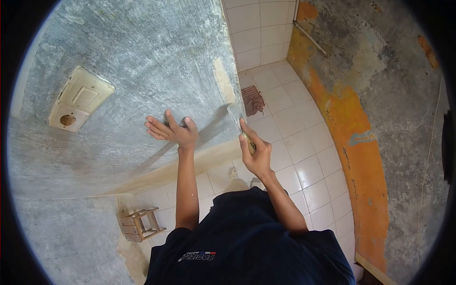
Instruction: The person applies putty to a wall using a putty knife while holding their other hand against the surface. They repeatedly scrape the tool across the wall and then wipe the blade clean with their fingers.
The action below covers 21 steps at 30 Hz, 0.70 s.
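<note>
My right hand (256,152) is wrapped round the handle of a scraper (235,116). Its broad, thin blade lies at the right-hand edge of the grey-blue wall (142,61), just below a pale, bare strip (222,80) running along that edge. Part of the handle is hidden by my fingers. Further left, my left hand (178,133) is held close to the same wall with its fingers spread and nothing in them. Shadows of the hands and arms fall across the wall surface.
A yellowed switch and socket plate (80,99) is fixed on the wall at left. Beyond the wall's edge, a striped brown cloth (252,100) lies on the white tiled floor (304,156). A small wooden stool (141,224) stands lower left. Orange paint peels from the right wall (370,190).
</note>
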Motion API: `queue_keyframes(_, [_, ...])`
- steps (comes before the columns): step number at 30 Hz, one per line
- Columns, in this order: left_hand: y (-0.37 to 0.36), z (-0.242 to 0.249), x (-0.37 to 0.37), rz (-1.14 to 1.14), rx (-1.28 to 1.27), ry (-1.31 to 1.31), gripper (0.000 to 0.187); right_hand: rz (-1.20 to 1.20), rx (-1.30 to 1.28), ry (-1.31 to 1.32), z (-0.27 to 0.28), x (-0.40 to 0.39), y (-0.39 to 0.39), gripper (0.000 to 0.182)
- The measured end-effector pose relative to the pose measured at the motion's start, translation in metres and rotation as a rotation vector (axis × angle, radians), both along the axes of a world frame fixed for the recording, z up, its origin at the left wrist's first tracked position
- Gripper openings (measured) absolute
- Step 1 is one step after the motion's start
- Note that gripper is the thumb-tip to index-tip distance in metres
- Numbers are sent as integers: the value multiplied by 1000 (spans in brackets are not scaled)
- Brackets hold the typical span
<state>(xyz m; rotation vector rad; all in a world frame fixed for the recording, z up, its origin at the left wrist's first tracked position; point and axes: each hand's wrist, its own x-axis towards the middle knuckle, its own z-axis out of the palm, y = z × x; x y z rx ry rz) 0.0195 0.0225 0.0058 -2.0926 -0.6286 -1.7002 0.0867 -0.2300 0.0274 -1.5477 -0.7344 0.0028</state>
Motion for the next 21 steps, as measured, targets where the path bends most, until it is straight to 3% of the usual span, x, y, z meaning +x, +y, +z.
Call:
queue_keyframes(3, [2,-1,0,3,-7,1,64,-22,-29,-107,1,6,3,41])
queue_keyframes(8, [-1,1,-2,-2,-9,10,64,1,18,-7,39,3,5,40])
queue_keyframes(13, [0,-4,-3,5,-15,14,64,1,-55,16,8,-3,0,40])
queue_keyframes(21, [4,-3,-3,11,19,44,70,-2,-5,-56,15,5,4,42])
